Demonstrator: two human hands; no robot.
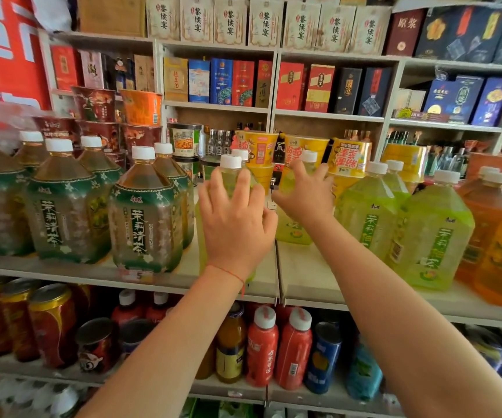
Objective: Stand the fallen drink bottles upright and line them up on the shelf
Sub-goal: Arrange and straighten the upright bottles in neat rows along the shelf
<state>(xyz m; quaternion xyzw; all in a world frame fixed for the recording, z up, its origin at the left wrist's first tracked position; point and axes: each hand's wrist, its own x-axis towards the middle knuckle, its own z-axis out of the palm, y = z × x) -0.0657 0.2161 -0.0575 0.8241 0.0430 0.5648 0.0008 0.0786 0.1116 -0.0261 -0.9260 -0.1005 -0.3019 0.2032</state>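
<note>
Bottles of brown tea (145,212) with green labels and white caps stand upright in rows on the left part of the shelf (310,285). Just to their right, the left hand (234,218) wraps its spread, curled fingers over the front of a pale yellow-green bottle (230,171), which stands upright at the shelf's front edge with its white cap showing above the fingertips; a thin red string circles that wrist. Beside it, the right hand (305,194) grips a second yellow-green bottle (293,233) set further back on the shelf, fingers curled round its shoulder just under the cap. The two hands are close together but not touching, each on its own bottle. Further right stand more bright green bottles (433,233), upright and close together, and then orange bottles (497,242) at the shelf's right end. Behind the bottles, yellow noodle cups (349,158) are stacked. On the lower shelf stand red bottles (262,348) and cans (52,324).
</note>
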